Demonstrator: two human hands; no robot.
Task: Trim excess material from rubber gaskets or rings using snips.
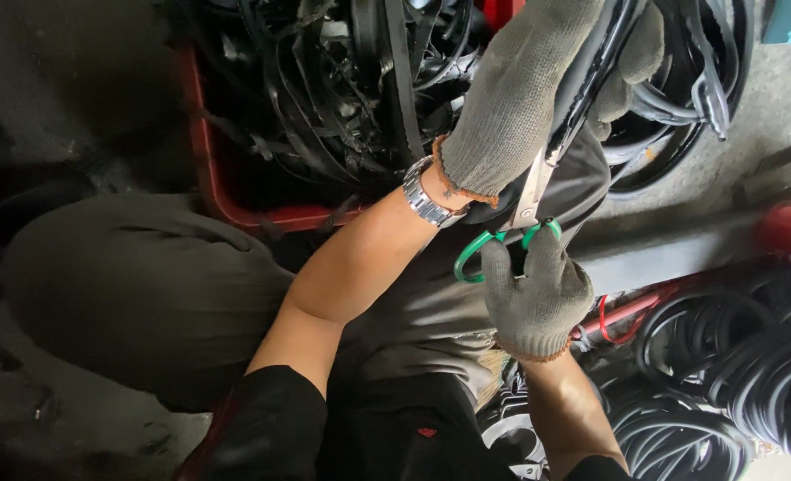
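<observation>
Dim grey concrete floor (770, 116) under a red crate (201, 151).

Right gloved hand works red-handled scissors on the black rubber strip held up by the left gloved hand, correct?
Not quite: the head view shows green handles on the steel scissors, not red. The rest stands: the grey-gloved right hand works them on the black rubber strip held up by the grey-gloved left hand.
</observation>
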